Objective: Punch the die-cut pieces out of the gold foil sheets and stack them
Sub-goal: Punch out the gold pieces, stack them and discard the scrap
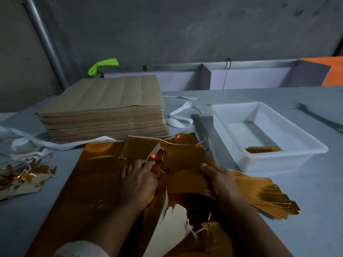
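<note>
Judged thin, light and tear-prone, the gold foil die-cut sheet (185, 164) lies mid-frame on the grey bench (297, 238); left grip (138, 182) pinches its torn web, right grip (220, 179) clasps its edge; hold beside cuts.

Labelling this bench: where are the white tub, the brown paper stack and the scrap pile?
white tub (269, 163), head view, near wall.
brown paper stack (104, 93), head view, top sheet.
scrap pile (28, 178), head view, gold offcut.

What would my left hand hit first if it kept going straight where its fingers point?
Most likely the torn gold foil sheet straight ahead, whose edge your left hand pinches. Past it the line seems to reach the white strap, but depth is unclear.
</note>
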### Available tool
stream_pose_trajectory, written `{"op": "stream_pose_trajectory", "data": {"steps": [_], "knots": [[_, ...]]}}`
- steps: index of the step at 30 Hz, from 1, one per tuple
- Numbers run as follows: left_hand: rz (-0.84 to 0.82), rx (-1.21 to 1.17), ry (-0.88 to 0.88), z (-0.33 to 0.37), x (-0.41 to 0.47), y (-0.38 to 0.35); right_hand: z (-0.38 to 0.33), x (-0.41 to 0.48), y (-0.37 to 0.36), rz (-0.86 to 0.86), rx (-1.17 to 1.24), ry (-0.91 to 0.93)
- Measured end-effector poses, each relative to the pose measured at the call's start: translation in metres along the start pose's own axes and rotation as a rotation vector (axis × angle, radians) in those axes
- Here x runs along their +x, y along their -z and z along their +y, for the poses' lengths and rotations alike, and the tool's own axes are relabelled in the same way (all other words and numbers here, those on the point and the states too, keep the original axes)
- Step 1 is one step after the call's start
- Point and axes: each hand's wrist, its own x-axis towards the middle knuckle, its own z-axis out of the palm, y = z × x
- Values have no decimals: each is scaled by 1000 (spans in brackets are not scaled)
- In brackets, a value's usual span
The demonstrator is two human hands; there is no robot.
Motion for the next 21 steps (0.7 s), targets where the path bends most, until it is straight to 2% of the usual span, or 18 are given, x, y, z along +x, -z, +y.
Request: {"op": "stream_pose_trajectory", "data": {"steps": [6,8,12,18,21], "knots": [[-25,-12,-7,-3,4,-2,-13,-3,6,85,243,-214],[-13,-16,22,-1,4,-3,-13,-2,11,69,389,-234],[-20,-3,34,1,4,-4,-7,-1,26,-34,510,-201],[26,-81,83,6,2,1,-11,-7,15,-115,420,-184],[-5,-160,91,7,-1,7,-12,-9,6,-191,324,-182]]}}
